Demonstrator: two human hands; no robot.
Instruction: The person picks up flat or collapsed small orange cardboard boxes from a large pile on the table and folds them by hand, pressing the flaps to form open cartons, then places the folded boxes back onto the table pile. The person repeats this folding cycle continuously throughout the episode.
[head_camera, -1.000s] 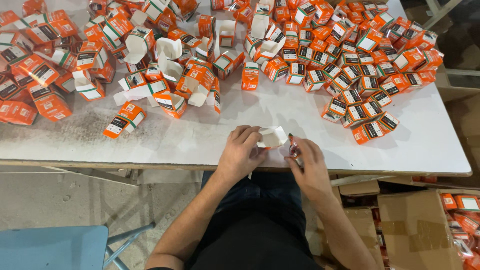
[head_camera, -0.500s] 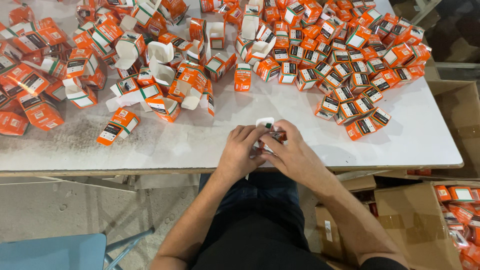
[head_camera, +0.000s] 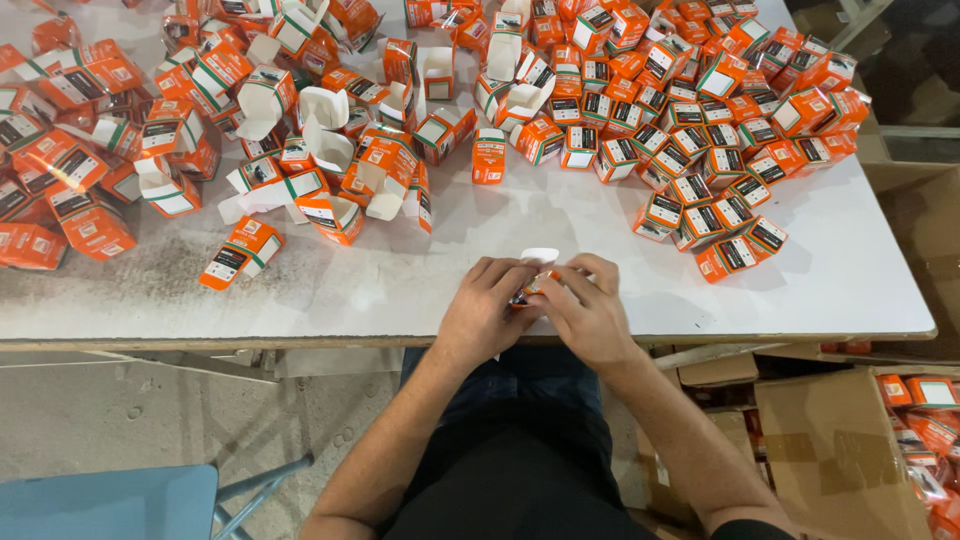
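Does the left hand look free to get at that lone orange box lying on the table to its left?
Probably not right away: the left hand and right hand both hold a small box, though bare table leads to the lone orange box.

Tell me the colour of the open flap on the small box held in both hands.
White, on the small orange cardboard box; head view, the only one.

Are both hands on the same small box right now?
Yes, the left hand and right hand close together around one small orange box.
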